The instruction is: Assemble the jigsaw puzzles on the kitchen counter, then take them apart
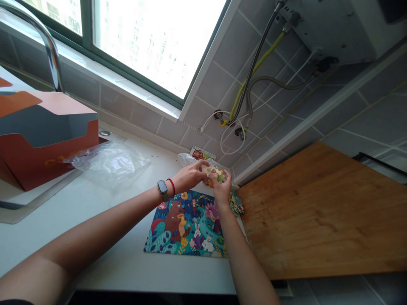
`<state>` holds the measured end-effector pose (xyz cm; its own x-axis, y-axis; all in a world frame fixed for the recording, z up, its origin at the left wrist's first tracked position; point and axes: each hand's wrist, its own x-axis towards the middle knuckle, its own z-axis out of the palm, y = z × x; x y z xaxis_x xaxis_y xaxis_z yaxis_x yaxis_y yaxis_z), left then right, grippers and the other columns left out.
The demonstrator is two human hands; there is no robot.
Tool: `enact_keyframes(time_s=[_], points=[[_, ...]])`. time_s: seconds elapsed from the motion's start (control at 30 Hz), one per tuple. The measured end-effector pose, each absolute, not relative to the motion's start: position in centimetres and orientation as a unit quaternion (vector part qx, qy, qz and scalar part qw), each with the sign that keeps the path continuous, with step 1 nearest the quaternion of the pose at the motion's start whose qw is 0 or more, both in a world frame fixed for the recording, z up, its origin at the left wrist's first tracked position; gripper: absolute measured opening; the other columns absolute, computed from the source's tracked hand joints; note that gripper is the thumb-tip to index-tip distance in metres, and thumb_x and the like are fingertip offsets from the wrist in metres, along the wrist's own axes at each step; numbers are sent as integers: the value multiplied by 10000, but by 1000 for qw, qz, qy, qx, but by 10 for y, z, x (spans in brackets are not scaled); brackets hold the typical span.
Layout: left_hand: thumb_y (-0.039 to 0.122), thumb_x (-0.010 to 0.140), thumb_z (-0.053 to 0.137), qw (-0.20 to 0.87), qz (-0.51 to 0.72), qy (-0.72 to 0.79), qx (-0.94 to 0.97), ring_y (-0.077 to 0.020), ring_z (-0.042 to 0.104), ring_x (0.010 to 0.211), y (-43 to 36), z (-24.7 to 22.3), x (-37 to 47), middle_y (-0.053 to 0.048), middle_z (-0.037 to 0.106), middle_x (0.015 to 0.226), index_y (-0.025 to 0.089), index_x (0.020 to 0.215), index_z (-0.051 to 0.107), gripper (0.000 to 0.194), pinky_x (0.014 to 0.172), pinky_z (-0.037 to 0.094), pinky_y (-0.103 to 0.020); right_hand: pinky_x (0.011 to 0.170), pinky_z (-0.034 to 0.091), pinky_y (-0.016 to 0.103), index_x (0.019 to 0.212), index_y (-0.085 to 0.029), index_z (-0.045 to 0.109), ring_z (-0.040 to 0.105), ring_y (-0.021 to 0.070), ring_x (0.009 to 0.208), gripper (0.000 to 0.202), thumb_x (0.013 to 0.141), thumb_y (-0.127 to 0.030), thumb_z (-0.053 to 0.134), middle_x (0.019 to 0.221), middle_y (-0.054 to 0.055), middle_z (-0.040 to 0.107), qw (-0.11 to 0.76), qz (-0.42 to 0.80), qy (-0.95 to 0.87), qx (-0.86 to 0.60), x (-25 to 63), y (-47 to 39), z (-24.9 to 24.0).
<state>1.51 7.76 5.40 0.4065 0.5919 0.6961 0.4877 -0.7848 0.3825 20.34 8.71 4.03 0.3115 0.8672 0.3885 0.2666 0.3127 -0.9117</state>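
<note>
A small clump of colourful jigsaw puzzle pieces (217,173) is held up between my two hands near the back wall. My right hand (222,188) grips it from the right, thumb in front. From the left, my left hand (192,174) pinches at its edge, and its fingertips are partly hidden. Below them lies a flat puzzle picture (193,233) with a bear, rabbits and a peacock, partly covered by my forearms. More loose puzzle pieces (236,203) are heaped beside my right wrist.
Clear plastic bags (111,161) lie on the white counter (121,258), left of an illustrated card (202,153) against the wall. An orange open box (60,156) stands at far left beneath a metal faucet (52,51). A wooden board (318,216) borders the right side.
</note>
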Motion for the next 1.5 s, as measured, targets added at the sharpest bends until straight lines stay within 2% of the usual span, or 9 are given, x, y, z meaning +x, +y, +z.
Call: enact_keyframes(time_s=[0.17, 0.4, 0.6, 0.7, 0.83, 0.93, 1.03, 1.27, 1.5], points=[[78, 924, 649, 137, 486, 301, 809, -161, 690, 943, 77, 55, 18, -97, 556, 1430, 198, 815, 787, 213, 938, 594, -364, 992, 580, 420, 1394, -197, 435, 716, 276, 1153, 826, 736, -508, 825, 1328, 190, 673, 666, 255, -491, -500, 186, 86, 39], [74, 896, 656, 179, 541, 299, 765, -153, 692, 921, 80, 62, 14, -81, 596, 1426, 202, 788, 787, 213, 949, 597, -411, 962, 584, 447, 1533, -235, 388, 732, 297, 1108, 952, 715, -411, 842, 1293, 145, 725, 511, 198, -645, -533, 195, 90, 37], [153, 892, 643, 199, 600, 365, 683, -214, 716, 1113, 98, 62, -10, -75, 734, 1272, 215, 767, 787, 200, 954, 604, -344, 1156, 461, 492, 1625, -170, 311, 586, 319, 1391, 947, 866, -563, 719, 1512, 207, 589, 457, 183, -711, -502, 208, 101, 49], [178, 865, 640, 267, 622, 410, 612, -187, 754, 931, 109, 62, -25, -66, 796, 1121, 198, 744, 769, 178, 818, 639, -302, 1213, 406, 495, 1601, -182, 381, 515, 304, 1466, 821, 925, -560, 653, 1577, 192, 534, 445, 148, -737, -487, 212, 95, 53], [216, 860, 630, 315, 657, 461, 506, -137, 731, 692, 121, 65, -49, -103, 745, 1232, 154, 786, 759, 161, 564, 616, -262, 1258, 340, 515, 1499, -199, 532, 459, 292, 1500, 659, 926, -507, 642, 1573, 162, 541, 469, 72, -740, -477, 218, 82, 42], [235, 845, 669, 295, 702, 487, 428, -153, 723, 720, 131, 69, -72, -117, 715, 1174, 132, 811, 742, 131, 532, 622, -275, 1228, 379, 515, 1392, -191, 627, 541, 289, 1417, 558, 911, -472, 647, 1478, 165, 618, 477, 94, -719, -497, 224, 72, 18], [182, 848, 678, 315, 751, 482, 324, -179, 721, 846, 140, 68, -94, -100, 701, 1033, 129, 896, 718, 82, 678, 666, -316, 1179, 434, 498, 1215, -200, 730, 602, 288, 1335, 418, 886, -449, 665, 1388, 155, 671, 473, 138, -701, -516, 229, 58, -11], [59, 874, 701, 223, 715, 522, 408, -291, 468, 1433, 123, 84, -83, -169, 486, 1574, 108, 1429, 520, 586, 1202, 423, -445, 947, 579, 440, 975, -181, 768, 698, 280, 1075, 327, 899, -469, 633, 1107, 142, 734, 564, 209, -591, -537, 232, 33, -52], [158, 1005, 630, 173, 580, 185, 774, -187, 717, 1133, -17, 172, -6, 2, 743, 1253, 380, 1538, 476, 598, 1015, 602, -354, 640, 592, 361, 966, -168, 741, 694, 230, 697, 411, 824, -552, 704, 831, 77, 753, 621, 303, -478, -542, 245, 32, -59]])
